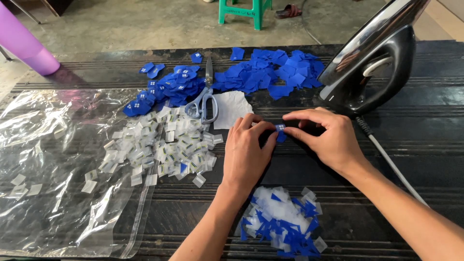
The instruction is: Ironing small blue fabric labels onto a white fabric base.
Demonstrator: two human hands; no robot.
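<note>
Both hands meet over the dark ribbed mat (415, 145). My left hand (247, 152) and my right hand (325, 137) pinch one small blue fabric piece (280, 131) between their fingertips. A pile of small clear packets (164, 147) lies just left of my left hand. Near my wrists sits a heap of blue pieces in clear packets (282, 222). Farther back lie two heaps of loose blue pieces (270, 72), the left ones (169, 87) bearing white marks.
Grey-handled scissors (205, 99) lie beside a white paper scrap (232, 108). A black iron (374, 63) stands upright at the right, its cord (391, 162) running toward me. A large clear plastic bag (58, 169) covers the left. A purple cylinder (26, 46) and green stool (244, 12) stand beyond.
</note>
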